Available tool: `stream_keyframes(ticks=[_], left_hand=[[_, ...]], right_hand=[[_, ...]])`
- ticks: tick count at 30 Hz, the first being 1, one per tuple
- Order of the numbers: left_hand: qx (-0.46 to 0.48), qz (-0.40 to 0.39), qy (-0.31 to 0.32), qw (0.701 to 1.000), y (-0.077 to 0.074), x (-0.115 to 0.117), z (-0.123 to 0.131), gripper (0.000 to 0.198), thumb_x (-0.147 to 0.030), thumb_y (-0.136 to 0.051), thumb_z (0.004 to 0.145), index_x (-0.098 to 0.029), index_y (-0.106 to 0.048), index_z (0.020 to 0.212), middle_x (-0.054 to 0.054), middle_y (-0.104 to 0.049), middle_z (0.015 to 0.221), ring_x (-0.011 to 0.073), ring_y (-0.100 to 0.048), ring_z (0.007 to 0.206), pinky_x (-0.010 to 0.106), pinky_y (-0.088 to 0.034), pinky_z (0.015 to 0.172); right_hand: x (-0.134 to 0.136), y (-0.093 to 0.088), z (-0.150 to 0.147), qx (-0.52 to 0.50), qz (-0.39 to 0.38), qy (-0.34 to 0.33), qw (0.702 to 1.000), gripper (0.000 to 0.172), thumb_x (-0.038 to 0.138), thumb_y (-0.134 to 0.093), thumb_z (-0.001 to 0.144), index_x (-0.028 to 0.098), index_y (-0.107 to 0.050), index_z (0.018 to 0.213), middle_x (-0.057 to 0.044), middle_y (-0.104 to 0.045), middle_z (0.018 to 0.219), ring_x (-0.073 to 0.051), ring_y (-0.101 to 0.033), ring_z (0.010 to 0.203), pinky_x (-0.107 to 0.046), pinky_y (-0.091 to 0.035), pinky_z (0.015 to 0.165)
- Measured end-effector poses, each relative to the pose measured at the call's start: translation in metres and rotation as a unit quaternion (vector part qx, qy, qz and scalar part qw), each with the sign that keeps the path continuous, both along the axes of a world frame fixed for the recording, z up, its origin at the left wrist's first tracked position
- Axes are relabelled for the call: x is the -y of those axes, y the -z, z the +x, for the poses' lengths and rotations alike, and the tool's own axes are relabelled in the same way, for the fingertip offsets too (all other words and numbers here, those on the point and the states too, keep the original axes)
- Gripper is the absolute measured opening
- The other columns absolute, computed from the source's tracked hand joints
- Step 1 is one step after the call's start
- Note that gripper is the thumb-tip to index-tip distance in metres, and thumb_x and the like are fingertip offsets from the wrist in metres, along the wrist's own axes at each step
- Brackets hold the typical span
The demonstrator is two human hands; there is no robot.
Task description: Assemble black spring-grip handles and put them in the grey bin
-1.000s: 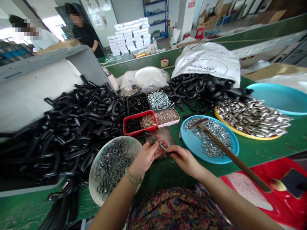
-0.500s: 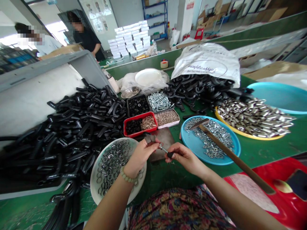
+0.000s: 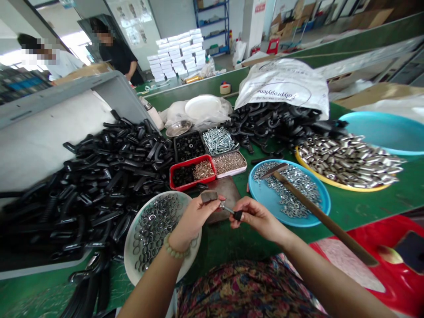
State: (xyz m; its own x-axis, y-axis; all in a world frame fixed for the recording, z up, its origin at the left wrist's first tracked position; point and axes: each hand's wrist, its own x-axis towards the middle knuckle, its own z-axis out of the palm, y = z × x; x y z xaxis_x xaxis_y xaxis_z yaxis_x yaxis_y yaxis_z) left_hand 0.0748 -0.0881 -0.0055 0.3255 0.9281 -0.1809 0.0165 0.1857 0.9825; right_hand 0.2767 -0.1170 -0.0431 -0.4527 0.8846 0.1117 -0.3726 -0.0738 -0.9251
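Beside a white bowl of washers [image 3: 155, 234], the left hand [image 3: 194, 218] pinches a dark block [image 3: 208, 196] at one end of a steel bolt [image 3: 228, 207]. The right hand [image 3: 256, 218] grips its black end [image 3: 237, 215]. The bolt slopes gently down rightward, much as a second ago, above a green bench [image 3: 215, 251], left of a blue plate of nuts [image 3: 288, 194].

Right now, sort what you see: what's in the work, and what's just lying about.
In the work: left hand, right hand, screw, dark piece, washers.

Lying about: hammer, nuts, steel sleeves, sack, black handles.
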Motion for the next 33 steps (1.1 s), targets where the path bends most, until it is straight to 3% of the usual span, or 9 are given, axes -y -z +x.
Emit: stream_keyframes(ticks=[3, 7, 12, 22, 29, 33], left_hand=[[0.012, 0.004, 0.005, 1.0, -0.004, 0.002, -0.002, 0.025, -0.026, -0.068, 0.075, -0.019, -0.067, 0.099, 0.002, -0.068, 0.091, 0.0146, -0.06, 0.082, 0.025, -0.046, 0.076], [0.004, 0.02, -0.01, 1.0, -0.01, 0.004, 0.0, 0.017, -0.026, -0.069, 0.075, -0.017, -0.066, 0.09, 0.002, -0.066, 0.085, 0.0138, -0.059, 0.079, 0.024, -0.046, 0.074], [0.043, -0.022, -0.015, 0.999, -0.012, 0.01, 0.004, 0.027, -0.027, -0.071, 0.073, -0.017, -0.065, 0.097, 0.004, -0.068, 0.091, 0.0168, -0.062, 0.086, 0.028, -0.047, 0.079], [0.054, -0.014, -0.084, 0.995, -0.009, 0.016, 0.015, 0.029, -0.027, -0.075, 0.068, -0.016, -0.064, 0.092, 0.003, -0.069, 0.086, 0.0163, -0.064, 0.081, 0.03, -0.05, 0.079], [0.085, -0.063, -0.056, 0.993, -0.003, 0.016, 0.011, 0.028, -0.028, -0.074, 0.071, -0.017, -0.066, 0.096, 0.003, -0.069, 0.088, 0.016, -0.064, 0.083, 0.029, -0.051, 0.079], [0.057, -0.047, -0.033, 0.997, -0.007, 0.014, 0.008, 0.03, -0.031, -0.072, 0.073, -0.016, -0.067, 0.098, 0.005, -0.07, 0.091, 0.0176, -0.064, 0.085, 0.029, -0.051, 0.079]], right_hand=[[-0.001, 0.001, 0.001, -0.022, -0.011, 0.002, 1.0, 0.01, 0.025, -0.058, 0.088, 0.018, -0.055, 0.094, -0.003, -0.069, 0.088, -0.012, -0.067, 0.074, -0.027, -0.052, 0.069], [-0.001, 0.003, -0.004, -0.08, -0.066, -0.012, 0.995, 0.012, 0.025, -0.062, 0.086, 0.018, -0.054, 0.092, -0.002, -0.069, 0.085, -0.011, -0.067, 0.071, -0.024, -0.051, 0.065], [0.002, -0.001, -0.009, -0.128, -0.105, 0.012, 0.986, 0.016, 0.027, -0.065, 0.084, 0.019, -0.053, 0.09, 0.0, -0.069, 0.081, -0.009, -0.066, 0.066, -0.021, -0.05, 0.062], [0.002, 0.001, -0.006, -0.076, -0.052, 0.004, 0.996, 0.015, 0.028, -0.062, 0.085, 0.018, -0.054, 0.092, -0.003, -0.069, 0.086, -0.012, -0.067, 0.071, -0.027, -0.052, 0.068], [0.002, -0.003, -0.003, -0.08, -0.057, -0.013, 0.995, 0.015, 0.028, -0.062, 0.086, 0.018, -0.054, 0.093, -0.002, -0.069, 0.084, -0.012, -0.067, 0.071, -0.025, -0.052, 0.064], [0.0, -0.011, 0.002, -0.062, -0.045, -0.027, 0.997, 0.015, 0.029, -0.061, 0.086, 0.019, -0.053, 0.092, -0.002, -0.068, 0.085, -0.011, -0.067, 0.069, -0.025, -0.052, 0.064]])
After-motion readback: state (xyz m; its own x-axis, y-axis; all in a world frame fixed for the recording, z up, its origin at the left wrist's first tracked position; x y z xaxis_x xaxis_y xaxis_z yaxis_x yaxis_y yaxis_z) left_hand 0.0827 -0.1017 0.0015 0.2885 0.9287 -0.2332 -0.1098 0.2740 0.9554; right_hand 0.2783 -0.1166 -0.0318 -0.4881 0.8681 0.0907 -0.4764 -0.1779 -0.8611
